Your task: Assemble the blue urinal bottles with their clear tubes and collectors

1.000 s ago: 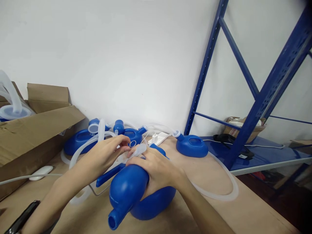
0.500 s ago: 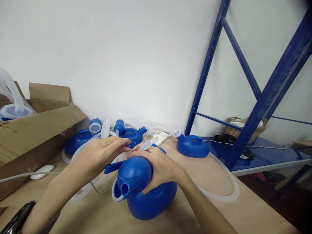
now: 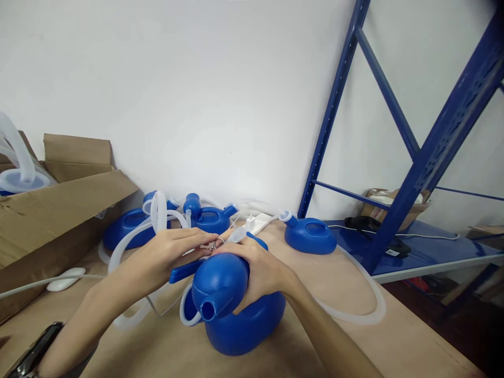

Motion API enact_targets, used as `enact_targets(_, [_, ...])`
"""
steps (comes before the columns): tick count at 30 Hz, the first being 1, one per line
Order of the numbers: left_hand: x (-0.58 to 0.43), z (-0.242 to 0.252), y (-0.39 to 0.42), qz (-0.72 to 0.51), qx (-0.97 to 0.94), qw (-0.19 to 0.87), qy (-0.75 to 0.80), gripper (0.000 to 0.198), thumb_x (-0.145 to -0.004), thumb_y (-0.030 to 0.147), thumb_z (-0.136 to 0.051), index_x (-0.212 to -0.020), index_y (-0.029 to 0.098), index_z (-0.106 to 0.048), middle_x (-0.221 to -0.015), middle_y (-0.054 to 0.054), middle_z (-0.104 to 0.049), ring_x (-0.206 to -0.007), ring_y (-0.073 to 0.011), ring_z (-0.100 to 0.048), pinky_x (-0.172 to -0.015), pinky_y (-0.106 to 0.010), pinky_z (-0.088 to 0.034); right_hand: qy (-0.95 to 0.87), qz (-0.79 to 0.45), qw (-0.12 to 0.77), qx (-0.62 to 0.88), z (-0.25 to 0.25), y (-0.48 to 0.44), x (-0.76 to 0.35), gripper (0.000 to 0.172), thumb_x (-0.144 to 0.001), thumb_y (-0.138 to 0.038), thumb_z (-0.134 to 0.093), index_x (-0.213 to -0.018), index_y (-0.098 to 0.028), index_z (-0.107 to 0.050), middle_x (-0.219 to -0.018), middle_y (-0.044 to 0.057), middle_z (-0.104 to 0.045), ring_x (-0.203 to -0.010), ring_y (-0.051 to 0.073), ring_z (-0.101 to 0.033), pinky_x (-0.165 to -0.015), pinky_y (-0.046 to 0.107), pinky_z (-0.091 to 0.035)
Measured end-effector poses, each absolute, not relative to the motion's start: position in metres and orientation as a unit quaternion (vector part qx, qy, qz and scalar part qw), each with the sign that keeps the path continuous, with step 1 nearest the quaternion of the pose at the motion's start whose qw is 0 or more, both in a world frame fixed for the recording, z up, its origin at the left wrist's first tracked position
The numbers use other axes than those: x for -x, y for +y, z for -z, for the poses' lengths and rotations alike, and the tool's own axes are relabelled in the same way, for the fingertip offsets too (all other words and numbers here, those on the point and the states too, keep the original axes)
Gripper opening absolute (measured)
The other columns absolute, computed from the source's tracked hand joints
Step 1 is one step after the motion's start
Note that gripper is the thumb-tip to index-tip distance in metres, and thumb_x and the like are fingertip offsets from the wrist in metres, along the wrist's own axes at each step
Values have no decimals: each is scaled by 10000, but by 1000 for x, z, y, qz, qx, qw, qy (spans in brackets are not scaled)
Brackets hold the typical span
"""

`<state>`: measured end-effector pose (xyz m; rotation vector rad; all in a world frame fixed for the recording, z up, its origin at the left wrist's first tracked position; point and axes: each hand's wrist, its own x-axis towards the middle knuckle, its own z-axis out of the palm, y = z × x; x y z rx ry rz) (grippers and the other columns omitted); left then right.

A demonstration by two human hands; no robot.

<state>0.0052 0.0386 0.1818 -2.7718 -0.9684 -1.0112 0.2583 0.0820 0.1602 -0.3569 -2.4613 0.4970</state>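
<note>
My right hand (image 3: 262, 270) wraps around a rounded blue plastic cup-like piece (image 3: 220, 283). An open spout on this piece faces me, and a pale rim and a flat blue handle show at its left. My left hand (image 3: 183, 247) is closed, its fingertips pinching a small metal wire ring (image 3: 219, 243) just above the blue piece. A translucent tube end (image 3: 237, 234) pokes up beside my right fingers. Below lies a blue plastic bottle (image 3: 246, 333), partly hidden by the piece and my hand. How the ring sits against the tube is hidden by my fingers.
More blue bottles with clear hoses stand along the wall, one (image 3: 311, 236) at the right. An open cardboard box (image 3: 66, 210) is at the left, near a white computer mouse (image 3: 65, 279). A white power strip (image 3: 260, 223) lies behind. Blue shelving (image 3: 409, 199) stands at the right.
My left fingertips and the wire ring have shifted slightly right, nearer my right hand. The blue piece has tilted and moved slightly right; its spout now points more toward me.
</note>
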Motion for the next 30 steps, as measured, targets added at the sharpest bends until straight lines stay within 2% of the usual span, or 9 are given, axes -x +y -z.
enact_targets(6, [1,-173,41,318,895,30,-310,566,-1046,195,-453,-1566,396,-356,-1372,-52,-674,-1137,-224,-697,-883,-346,-618,-929,-181,288,147,-162,80,-256,915,-443,-416,-959,-1285,-254,-640,-1280,81,-634,-1189,309,-580,-1057,452,-450])
enact_targets(10, [4,-170,42,300,898,64,-315,657,-1008,100,-440,-1585,387,-312,-1448,-68,-617,-1220,-249,-658,-953,-394,-597,-928,-188,302,109,-163,80,-254,929,-439,-426,-964,-1291,-252,-638,-1275,74,-641,-1210,306,-579,-1084,451,-431])
enact_targets(13, [5,-170,44,302,903,86,-295,638,-1010,98,-423,-1577,370,-318,-1435,-77,-627,-1223,-251,-655,-953,-396,-586,-925,-193,306,116,-163,80,-254,935,-482,-419,-959,-1335,-262,-611,-1303,77,-636,-1225,307,-578,-1088,449,-428])
enact_targets(19, [3,-177,40,287,901,104,-308,523,-1011,130,-452,-1493,333,-443,-1305,-62,-706,-1081,-226,-706,-839,-340,-591,-917,-205,303,160,-165,74,-256,935,-539,-466,-925,-1367,-261,-541,-1313,77,-642,-1167,290,-614,-1037,443,-468])
enact_targets(23, [1,-178,39,293,902,82,-307,498,-1004,103,-449,-1456,308,-495,-1269,-56,-724,-1068,-206,-711,-840,-319,-590,-912,-187,322,169,-163,71,-257,862,-578,-515,-892,-1342,-269,-577,-1275,71,-672,-1145,291,-635,-1026,440,-480])
enact_targets(27, [0,-177,40,331,896,54,-289,427,-1031,204,-472,-1439,314,-532,-1282,-74,-721,-1066,-230,-718,-851,-338,-602,-908,-185,350,140,-160,74,-256,880,-501,-507,-928,-1286,-250,-624,-1223,71,-695,-1135,293,-648,-1038,433,-481])
enact_targets(30, [1,-177,41,328,899,21,-289,483,-1025,185,-470,-1481,341,-495,-1328,-72,-702,-1114,-237,-707,-881,-356,-601,-903,-191,360,137,-158,77,-255,885,-452,-500,-947,-1246,-244,-651,-1220,72,-700,-1138,294,-647,-1044,444,-481])
